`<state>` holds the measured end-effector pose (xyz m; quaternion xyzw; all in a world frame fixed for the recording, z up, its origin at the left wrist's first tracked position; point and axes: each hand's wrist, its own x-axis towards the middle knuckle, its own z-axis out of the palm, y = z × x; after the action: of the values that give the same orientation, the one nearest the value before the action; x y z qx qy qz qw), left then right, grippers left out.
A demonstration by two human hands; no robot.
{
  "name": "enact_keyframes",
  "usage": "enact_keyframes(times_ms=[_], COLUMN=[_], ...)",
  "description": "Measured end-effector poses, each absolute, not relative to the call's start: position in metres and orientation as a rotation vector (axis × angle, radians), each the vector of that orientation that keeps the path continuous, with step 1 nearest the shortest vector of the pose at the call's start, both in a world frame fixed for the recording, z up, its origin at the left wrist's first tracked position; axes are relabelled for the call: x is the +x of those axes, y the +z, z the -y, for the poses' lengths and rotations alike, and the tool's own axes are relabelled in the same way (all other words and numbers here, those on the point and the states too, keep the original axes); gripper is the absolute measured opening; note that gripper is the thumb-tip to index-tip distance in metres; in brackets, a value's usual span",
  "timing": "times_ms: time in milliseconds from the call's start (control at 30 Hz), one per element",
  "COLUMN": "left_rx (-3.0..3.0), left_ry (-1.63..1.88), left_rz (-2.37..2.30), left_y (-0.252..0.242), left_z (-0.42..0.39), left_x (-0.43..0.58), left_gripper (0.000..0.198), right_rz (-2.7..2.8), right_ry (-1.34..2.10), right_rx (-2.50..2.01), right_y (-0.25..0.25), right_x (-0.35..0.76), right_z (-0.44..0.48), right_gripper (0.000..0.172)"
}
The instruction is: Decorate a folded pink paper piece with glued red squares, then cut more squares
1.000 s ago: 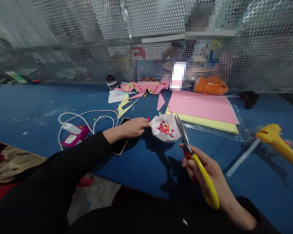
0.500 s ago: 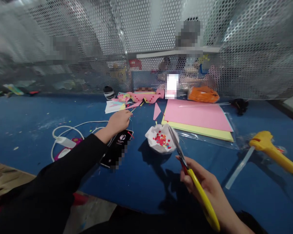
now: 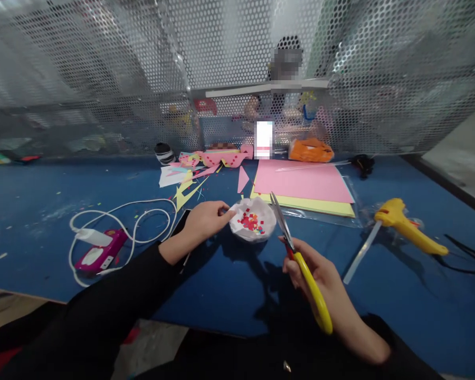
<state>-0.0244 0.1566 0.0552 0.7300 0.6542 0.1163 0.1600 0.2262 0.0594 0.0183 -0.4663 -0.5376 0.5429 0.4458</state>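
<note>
My right hand holds a pair of scissors by the yellow handles, with the blades pointing up and away, slightly parted, just right of a white paper bowl. Small red, orange and blue paper bits lie inside the bowl. At the bowl's left rim, the fingertips of my left hand pinch the paper edge. Beneath that hand and forearm a phone is mostly hidden.
A white cable loops beside a purple power strip. Pink and yellow sheets lie behind the bowl, with a yellow glue gun to the right. Yellow paper scraps and an orange packet sit near the perforated metal screen.
My left hand has come from the paper scraps, right and nearer, to the bowl's rim. My right hand still holds the scissors near the bowl. The view has shifted slightly.
</note>
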Motion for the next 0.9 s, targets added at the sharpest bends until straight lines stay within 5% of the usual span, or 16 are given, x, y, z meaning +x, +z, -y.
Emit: enact_keyframes(times_ms=[267, 733, 900], left_rx=[2.151, 2.202, 2.113], left_ry=[0.287, 0.14, 0.133], left_rz=[-1.872, -1.738, -1.736], left_y=[0.062, 0.074, 0.084], left_z=[-0.155, -0.166, -0.204], left_x=[-0.02, -0.025, -0.033], left_gripper=[0.031, 0.038, 0.055], right_rz=[1.337, 1.296, 1.245], right_ry=[1.345, 1.384, 1.428], right_rx=[-1.129, -1.098, -1.059], right_y=[0.019, 0.028, 0.031], right_x=[0.23, 0.232, 0.231], right_z=[-0.057, -0.056, -0.055], right_gripper=[0.05, 0.041, 0.039])
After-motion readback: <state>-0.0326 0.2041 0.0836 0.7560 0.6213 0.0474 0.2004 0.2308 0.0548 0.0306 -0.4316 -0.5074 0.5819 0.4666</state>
